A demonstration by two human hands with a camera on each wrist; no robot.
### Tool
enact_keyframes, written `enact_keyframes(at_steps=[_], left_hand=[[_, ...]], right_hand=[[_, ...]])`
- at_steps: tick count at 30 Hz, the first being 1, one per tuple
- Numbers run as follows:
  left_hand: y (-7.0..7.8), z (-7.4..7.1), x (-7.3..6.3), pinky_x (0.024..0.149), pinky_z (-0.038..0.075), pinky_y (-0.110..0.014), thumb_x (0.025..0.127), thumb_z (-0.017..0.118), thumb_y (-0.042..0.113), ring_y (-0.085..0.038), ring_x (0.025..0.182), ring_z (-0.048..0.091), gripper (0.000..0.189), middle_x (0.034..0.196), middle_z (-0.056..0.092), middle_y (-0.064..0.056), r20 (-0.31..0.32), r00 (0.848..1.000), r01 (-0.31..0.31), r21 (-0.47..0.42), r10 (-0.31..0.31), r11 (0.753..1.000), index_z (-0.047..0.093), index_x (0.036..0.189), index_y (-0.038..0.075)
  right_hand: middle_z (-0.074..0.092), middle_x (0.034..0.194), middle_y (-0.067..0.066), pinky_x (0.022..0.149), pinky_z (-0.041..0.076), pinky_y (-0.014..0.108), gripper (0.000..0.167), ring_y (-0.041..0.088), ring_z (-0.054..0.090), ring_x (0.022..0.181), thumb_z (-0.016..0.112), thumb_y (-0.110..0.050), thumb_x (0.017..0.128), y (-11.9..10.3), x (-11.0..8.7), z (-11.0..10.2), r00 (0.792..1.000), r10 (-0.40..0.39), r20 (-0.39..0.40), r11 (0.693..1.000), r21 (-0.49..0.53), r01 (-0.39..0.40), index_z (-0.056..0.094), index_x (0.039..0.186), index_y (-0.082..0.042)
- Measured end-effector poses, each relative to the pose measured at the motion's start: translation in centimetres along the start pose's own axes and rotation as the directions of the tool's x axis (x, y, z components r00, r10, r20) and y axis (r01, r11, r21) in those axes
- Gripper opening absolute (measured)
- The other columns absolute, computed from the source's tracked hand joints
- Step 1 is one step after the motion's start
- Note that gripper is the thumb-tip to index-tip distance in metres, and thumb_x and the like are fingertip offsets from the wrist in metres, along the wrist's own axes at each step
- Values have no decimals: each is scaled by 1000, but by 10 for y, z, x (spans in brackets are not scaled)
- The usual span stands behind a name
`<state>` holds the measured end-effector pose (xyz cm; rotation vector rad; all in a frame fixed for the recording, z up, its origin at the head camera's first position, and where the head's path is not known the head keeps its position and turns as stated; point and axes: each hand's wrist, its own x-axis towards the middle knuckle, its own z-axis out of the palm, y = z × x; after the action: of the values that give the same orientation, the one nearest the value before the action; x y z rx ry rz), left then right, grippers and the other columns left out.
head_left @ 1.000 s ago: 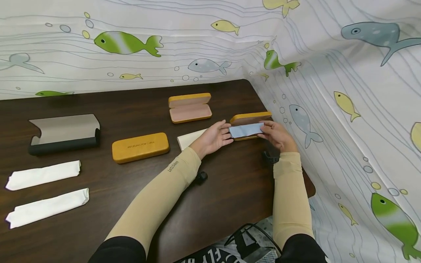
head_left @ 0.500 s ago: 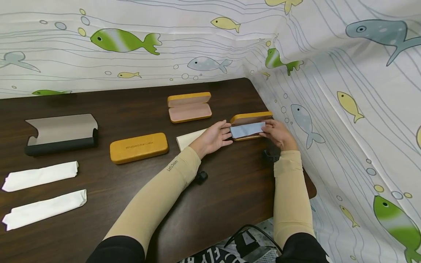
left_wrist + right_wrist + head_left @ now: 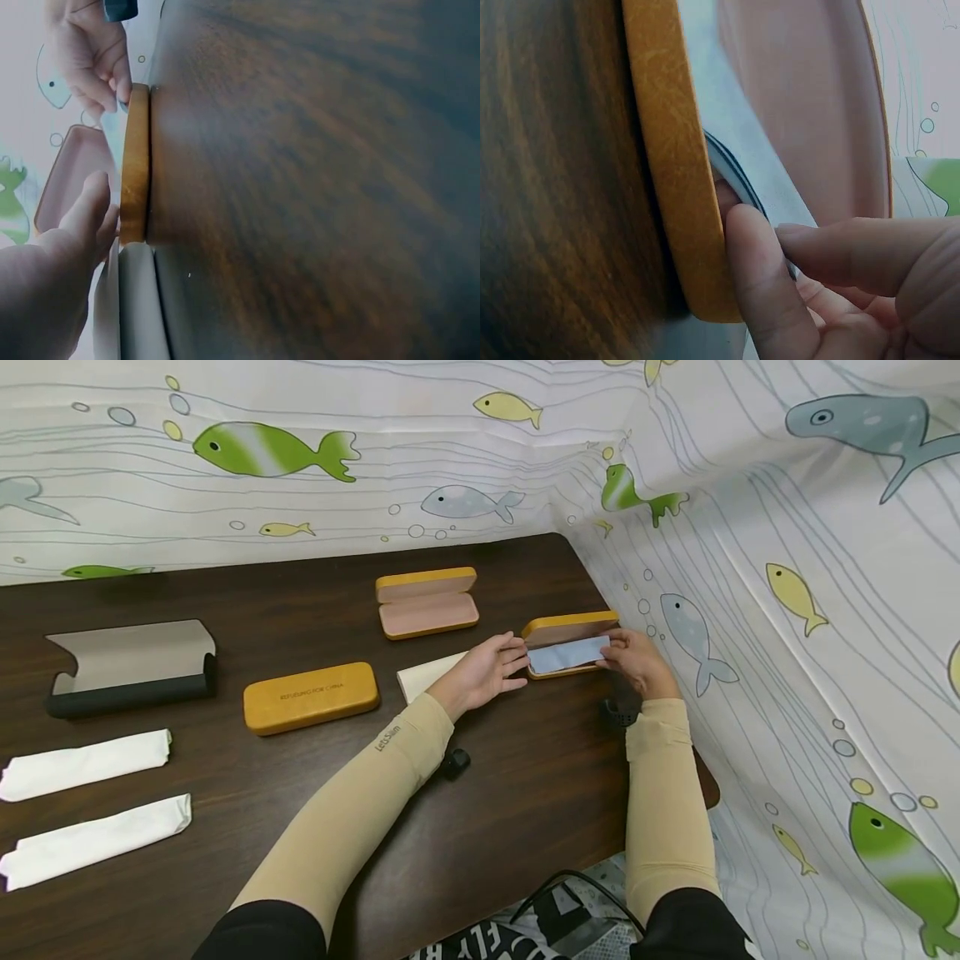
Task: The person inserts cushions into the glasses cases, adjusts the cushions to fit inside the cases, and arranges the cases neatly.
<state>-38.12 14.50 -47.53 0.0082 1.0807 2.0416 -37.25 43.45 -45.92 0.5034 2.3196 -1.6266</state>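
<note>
On the right of the table an orange-yellow glasses case stands with its lid raised, showing a pinkish lining. A light blue folded cleaning cloth lies lengthwise over its base. My right hand pinches the cloth's right end between thumb and fingers; in the right wrist view the layered edge of the cloth bows up near the fingertips at the case rim. At the left end, my left hand is held with fingers extended, fingertips right by the cloth and case. The left wrist view shows the left thumb beside the case.
Behind stands another open yellow case. A closed yellow case, an open dark case and two white folded pieces lie leftward. A cream flat piece sits partly under the left hand. A small black object is nearby.
The cloth has settled lower into the base of the case, and my right hand has moved slightly right and down with it. My left hand stays nearly in place beside the case.
</note>
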Motion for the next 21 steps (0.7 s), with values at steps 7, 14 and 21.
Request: enact_keyframes(at_steps=[7, 14, 21], left_hand=[[0, 1, 2, 120, 29, -49, 113, 33, 34, -27, 153, 24, 55, 167, 21, -12, -8, 1000, 2, 1, -2, 1000, 27, 158, 3], [3, 2, 0, 119, 31, -47, 113, 33, 33, -26, 152, 26, 53, 167, 23, -10, -34, 999, -24, 67, 26, 997, 27, 158, 5], [6, 7, -3, 109, 44, -51, 112, 38, 28, -30, 140, 44, 42, 155, 38, -10, -127, 989, -60, 120, 76, 991, 35, 150, 9]], right_hand=[[43, 144, 23, 80, 56, 18, 50, 9, 61, 90, 47, -2, 106, -2, -3, 0, 999, -25, -47, 993, -119, 19, 34, 154, 8], [50, 143, 29, 94, 55, 33, 45, 27, 62, 107, 40, -10, 109, -11, -10, -2, 991, -56, -120, 964, -266, 22, 41, 149, 10], [57, 135, 29, 98, 51, 38, 44, 33, 62, 113, 37, -8, 109, -18, -17, -5, 982, -113, -153, 956, -286, 65, 42, 148, 10]])
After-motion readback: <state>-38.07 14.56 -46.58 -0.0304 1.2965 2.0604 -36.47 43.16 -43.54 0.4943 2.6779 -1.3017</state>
